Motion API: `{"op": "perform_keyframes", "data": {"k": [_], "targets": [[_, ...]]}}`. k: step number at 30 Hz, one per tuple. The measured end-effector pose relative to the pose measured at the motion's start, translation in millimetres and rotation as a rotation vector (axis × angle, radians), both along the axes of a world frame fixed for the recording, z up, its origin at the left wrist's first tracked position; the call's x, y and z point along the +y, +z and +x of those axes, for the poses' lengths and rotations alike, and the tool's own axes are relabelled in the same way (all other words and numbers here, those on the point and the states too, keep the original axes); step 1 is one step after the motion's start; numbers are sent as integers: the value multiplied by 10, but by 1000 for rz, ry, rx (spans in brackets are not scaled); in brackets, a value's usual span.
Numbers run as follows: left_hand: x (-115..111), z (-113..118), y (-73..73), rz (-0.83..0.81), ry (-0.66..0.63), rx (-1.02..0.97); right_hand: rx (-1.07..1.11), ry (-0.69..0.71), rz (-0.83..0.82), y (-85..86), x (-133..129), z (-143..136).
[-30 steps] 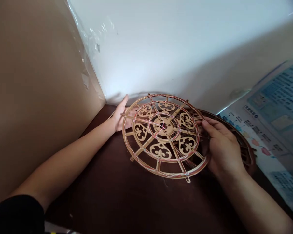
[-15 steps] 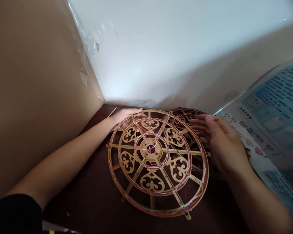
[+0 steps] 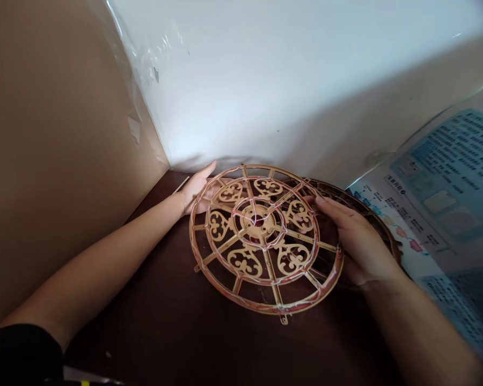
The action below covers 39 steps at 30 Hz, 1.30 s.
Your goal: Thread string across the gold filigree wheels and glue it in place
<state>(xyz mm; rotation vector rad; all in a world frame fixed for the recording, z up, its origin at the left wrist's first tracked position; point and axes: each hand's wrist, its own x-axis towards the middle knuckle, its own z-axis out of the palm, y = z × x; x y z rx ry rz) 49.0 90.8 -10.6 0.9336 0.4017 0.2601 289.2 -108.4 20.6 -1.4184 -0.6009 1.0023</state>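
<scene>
Well, in the head view, a tan openwork round frame [image 3: 266,228] sits between the person's 2 hands, tilted above a dark brown table [image 3: 165,321]; whether its near edge touches the surface, I cannot tell. It carries 6 scrolled ornaments around a hub, with reddish and whitish wire along its rings.

The right hand [image 3: 358,241] has its thumb over the frame's right rim and its fingers underneath, clamped on that edge. The left hand [image 3: 197,193] is spread at the far left rim, thumb raised apart and the other fingers reaching behind the frame; I cannot tell whether they touch it.

Behind the right hand lies a darker round piece [image 3: 380,216], partly hidden. A thin stick [image 3: 181,185] shows just beside the left wrist. A white panel [image 3: 265,80] stands behind, a brown panel [image 3: 56,134] to the left, and a printed sheet [image 3: 446,203] to the right.
</scene>
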Motion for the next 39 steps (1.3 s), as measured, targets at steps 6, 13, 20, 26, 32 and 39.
{"op": "perform_keyframes", "data": {"k": [6, 13, 20, 26, 32, 39], "targets": [[54, 20, -73, -129, 114, -52, -45, -168, 135, -70, 44, 52], [49, 53, -112, -78, 159, -5, -36, -34, 73, 13, 19, 139], [-14, -44, -17, -42, -28, 72, 115, 291, -47, 128, -35, 161], [12, -64, -12, 113, -250, 88, -43, 387, -61, 45, -54, -124], [38, -12, -128, 164, -205, 66, 106, 266, -96, 17, -78, -77], [44, 21, -196, 291, -150, 5, 38, 210, -70, -6, -52, -66]]}}
